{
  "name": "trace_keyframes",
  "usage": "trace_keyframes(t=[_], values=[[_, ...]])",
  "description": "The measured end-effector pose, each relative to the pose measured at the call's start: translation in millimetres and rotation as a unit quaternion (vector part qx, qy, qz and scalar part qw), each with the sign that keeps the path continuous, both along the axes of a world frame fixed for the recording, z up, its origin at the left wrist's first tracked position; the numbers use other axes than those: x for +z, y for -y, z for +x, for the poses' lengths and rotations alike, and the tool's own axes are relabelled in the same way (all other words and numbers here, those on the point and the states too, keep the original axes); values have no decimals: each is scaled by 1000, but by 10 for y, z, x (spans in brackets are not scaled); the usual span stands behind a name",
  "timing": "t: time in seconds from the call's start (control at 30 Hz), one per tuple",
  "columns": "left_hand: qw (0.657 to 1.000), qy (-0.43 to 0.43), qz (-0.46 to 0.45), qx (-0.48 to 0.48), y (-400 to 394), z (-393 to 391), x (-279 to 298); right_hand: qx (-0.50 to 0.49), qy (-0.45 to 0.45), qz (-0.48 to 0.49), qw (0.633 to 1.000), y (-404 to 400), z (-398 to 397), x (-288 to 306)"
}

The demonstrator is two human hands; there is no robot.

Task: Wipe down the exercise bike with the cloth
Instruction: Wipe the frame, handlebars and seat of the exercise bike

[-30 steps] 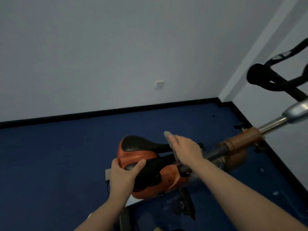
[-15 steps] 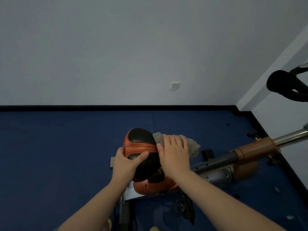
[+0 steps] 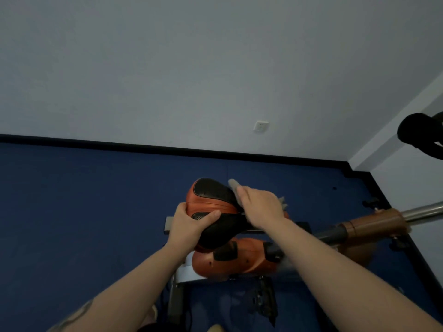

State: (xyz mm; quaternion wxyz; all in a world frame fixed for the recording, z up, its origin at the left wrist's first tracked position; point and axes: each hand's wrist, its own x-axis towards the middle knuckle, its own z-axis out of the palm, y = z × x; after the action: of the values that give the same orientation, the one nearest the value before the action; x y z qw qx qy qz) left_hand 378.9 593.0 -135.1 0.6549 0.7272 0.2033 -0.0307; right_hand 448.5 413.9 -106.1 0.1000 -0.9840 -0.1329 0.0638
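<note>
The exercise bike's orange and black saddle (image 3: 211, 197) sits at the middle of the view, above the orange body (image 3: 242, 259). My left hand (image 3: 189, 224) grips the saddle's near left edge, thumb on top. My right hand (image 3: 261, 207) presses a grey cloth (image 3: 233, 184) against the far right side of the saddle; most of the cloth is hidden under the hand, with edges showing past the fingers. The brown post collar (image 3: 374, 224) and chrome tube (image 3: 424, 210) run to the right.
Black handlebar (image 3: 419, 135) juts in at the right edge. Blue floor (image 3: 84, 212) spreads left of the bike, bounded by a black skirting and white walls with a socket (image 3: 261, 126). A pedal (image 3: 263, 298) and grey base frame (image 3: 176, 303) lie below the saddle.
My right hand with the cloth has slid a little along the far side of the saddle. My left hand keeps its grip on the saddle. The view has shifted slightly.
</note>
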Motion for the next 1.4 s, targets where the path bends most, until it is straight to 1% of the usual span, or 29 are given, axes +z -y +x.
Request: trace_keyframes(t=[0.03, 0.07, 0.1, 0.13, 0.17, 0.2, 0.27, 0.3, 0.33, 0.43, 0.47, 0.5, 0.57, 0.63, 0.7, 0.77, 0.83, 0.9, 0.93, 1.0, 1.03, 1.07, 1.1, 1.17, 1.23, 1.27, 1.33, 1.4], values=[[1000, -6, -6, -9, -13, -14, 1, -22, -5, -40, 999, -9, 53, -4], [1000, -12, -14, -17, -25, -31, -4, -37, 8, -44, 998, -61, 24, -18], [999, -15, -22, -25, -46, -39, -1, -54, 16, -33, 998, -141, -69, -30], [999, -18, -30, -33, -64, -42, 0, -65, 41, 9, 997, -217, -200, -87], [998, -22, -37, -43, -84, -38, 7, -53, 62, 40, 996, -279, -361, -135], [997, -25, -46, -51, -107, -26, 14, -24, 59, 54, 997, -280, -489, -167], [995, -35, -68, -68, -148, -5, 19, 41, 38, 57, 997, -150, -545, -177], [993, -40, -79, -78, -165, 4, 19, 57, 32, 44, 997, -67, -465, -170], [991, -43, -86, -88, -179, 8, 21, 48, 23, 34, 998, -9, -372, -151], [989, -39, -107, -96, -219, -45, 18, -57, -1, 12, 998, -50, -226, -102], [988, -38, -115, -94, -223, -77, 4, -63, 0, 3, 998, -128, -295, -111], [987, -35, -123, -92, -222, -118, -18, -41, 12, 4, 999, -200, -420, -151], [984, -27, -147, -92, -216, -183, -55, 35, 28, 25, 999, -242, -667, -218], [981, -23, -169, -89, -217, -221, -81, 93, 27, 27, 995, -106, -687, -207], [978, -28, -181, -97, -223, -237, -89, 91, 41, 9, 995, 2, -601, -182], [977, -30, -183, -105, -235, -240, -101, 42, 53, 31, 997, -58, -588, -195], [976, -29, -186, -107, -251, -237, -108, 38, 45, 57, 997, -244, -555, -210], [977, -26, -187, -102, -260, -229, -99, 76, 36, 71, 994, -395, -376, -187], [977, -24, -185, -100, -256, -223, -92, 84, 12, 96, 992, -426, -244, -135], [978, -24, -181, -103, -245, -213, -83, 69, -75, 146, 984, -406, 30, -8], [978, -25, -178, -108, -244, -213, -81, 54, -113, 154, 980, -378, 120, 32], [978, -27, -174, -114, -243, -219, -82, 37, -132, 142, 980, -346, 158, 39], [978, -29, -169, -121, -248, -225, -82, 22, -131, 120, 984, -329, 146, 31], [976, -28, -169, -131, -249, -241, -89, 8, -84, 74, 994, -291, 35, -15], [975, -20, -178, -133, -266, -235, -99, 31, -38, 44, 998, -306, -65, -54], [975, -17, -180, -131, -281, -221, -100, 58, -27, 36, 997, -326, -46, -83], [974, -16, -182, -136, -311, -183, -93, 97, -52, 57, 992, -410, 110, -81], [971, -18, -188, -150, -326, -150, -83, 72, -140, 122, 980, -534, 359, -46]])
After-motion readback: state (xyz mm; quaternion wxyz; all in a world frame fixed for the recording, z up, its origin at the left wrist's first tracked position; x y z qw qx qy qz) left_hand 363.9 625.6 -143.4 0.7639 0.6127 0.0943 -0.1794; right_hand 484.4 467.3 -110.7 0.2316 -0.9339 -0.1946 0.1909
